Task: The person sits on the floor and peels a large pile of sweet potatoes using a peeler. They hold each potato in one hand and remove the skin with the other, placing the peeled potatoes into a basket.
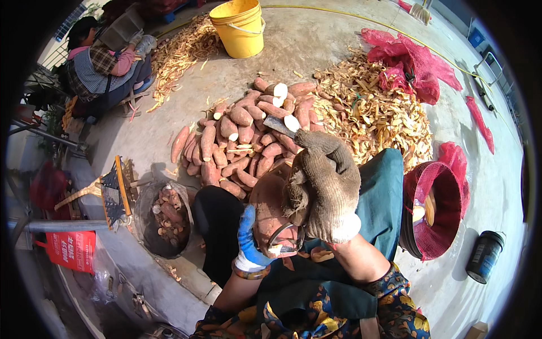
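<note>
My left hand, in a blue-and-white work glove, grips a large reddish sweet potato from its left side. Over the root's right side is my right hand, in a soiled brown knitted glove, closed around a bladed hand tool. Its flat grey metal blade sticks out past the fingers; the handle is hidden in the fist. A dark curved loop, perhaps a peeler head, lies against the root's near end, where pale flesh shows. Ahead lies a heap of unpeeled sweet potatoes, some with cut ends.
Peelings are piled right of the heap, beside red mesh sacks. A mesh-lined bucket holds pale pieces at right. A container of trimmings stands left. Beyond are a yellow bucket and a seated person.
</note>
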`<state>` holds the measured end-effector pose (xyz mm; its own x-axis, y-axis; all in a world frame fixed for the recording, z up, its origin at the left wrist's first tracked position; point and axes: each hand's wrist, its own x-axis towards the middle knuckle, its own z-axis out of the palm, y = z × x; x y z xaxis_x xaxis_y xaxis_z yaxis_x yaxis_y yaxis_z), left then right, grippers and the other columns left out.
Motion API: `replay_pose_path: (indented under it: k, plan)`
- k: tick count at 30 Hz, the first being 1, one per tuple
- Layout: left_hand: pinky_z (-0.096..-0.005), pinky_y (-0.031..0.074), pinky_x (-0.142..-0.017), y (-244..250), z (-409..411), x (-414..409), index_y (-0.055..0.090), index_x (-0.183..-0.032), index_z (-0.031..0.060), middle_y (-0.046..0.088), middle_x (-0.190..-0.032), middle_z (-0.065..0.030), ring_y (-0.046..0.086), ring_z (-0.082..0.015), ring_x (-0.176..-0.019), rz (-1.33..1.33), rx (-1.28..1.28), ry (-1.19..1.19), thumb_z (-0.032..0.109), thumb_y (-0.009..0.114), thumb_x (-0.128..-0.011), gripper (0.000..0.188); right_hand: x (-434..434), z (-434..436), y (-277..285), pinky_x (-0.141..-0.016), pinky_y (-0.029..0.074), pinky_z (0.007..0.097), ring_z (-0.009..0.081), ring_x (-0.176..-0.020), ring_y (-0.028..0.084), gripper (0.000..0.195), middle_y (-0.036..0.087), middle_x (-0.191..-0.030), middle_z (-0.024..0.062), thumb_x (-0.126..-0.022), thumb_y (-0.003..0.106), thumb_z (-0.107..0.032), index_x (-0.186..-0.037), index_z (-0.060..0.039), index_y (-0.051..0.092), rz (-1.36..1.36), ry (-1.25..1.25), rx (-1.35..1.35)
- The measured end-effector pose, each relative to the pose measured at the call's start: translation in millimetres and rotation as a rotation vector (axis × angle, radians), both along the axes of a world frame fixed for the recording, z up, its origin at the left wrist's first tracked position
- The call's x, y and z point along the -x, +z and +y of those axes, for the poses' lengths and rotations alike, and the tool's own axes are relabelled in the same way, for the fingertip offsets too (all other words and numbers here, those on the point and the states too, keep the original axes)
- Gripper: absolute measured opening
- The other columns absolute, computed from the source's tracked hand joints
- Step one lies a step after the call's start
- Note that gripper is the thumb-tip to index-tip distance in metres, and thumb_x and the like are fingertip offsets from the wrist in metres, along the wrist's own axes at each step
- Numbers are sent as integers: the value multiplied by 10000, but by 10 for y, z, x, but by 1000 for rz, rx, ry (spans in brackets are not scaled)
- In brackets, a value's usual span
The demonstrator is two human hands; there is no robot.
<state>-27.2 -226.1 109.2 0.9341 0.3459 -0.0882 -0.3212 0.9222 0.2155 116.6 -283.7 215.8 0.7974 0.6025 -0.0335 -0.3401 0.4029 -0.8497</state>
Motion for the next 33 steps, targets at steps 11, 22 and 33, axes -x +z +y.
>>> replay_pose_path:
  k: [11,22,33]
  plan:
    - [-449,419,-1050,222,-253,413,356,-1439,58,448,-1423,-153,504,-321,-1247,296,-220,21,423,547,-909,671,-560,55,349,-406,397,230,83,-449,481,140,538,-633,6,-936,611,-201,-947,-66,573,-211,-507,46]
    - [-345,270,-1143,-18,-211,560,242,-1487,30,341,-1505,-106,338,-220,-1376,323,-219,-173,271,614,-898,737,-520,107,289,-345,371,247,105,-415,476,201,518,-600,14,-905,622,-218,-820,-49,556,-163,-444,82]
    - [-420,349,-1085,210,-214,325,263,-1455,20,374,-1438,-146,398,-278,-1312,294,-796,230,307,805,-700,973,-651,16,285,-296,338,245,120,-355,464,234,489,-525,4,-926,583,-237,-760,-86,520,52,-302,-50]
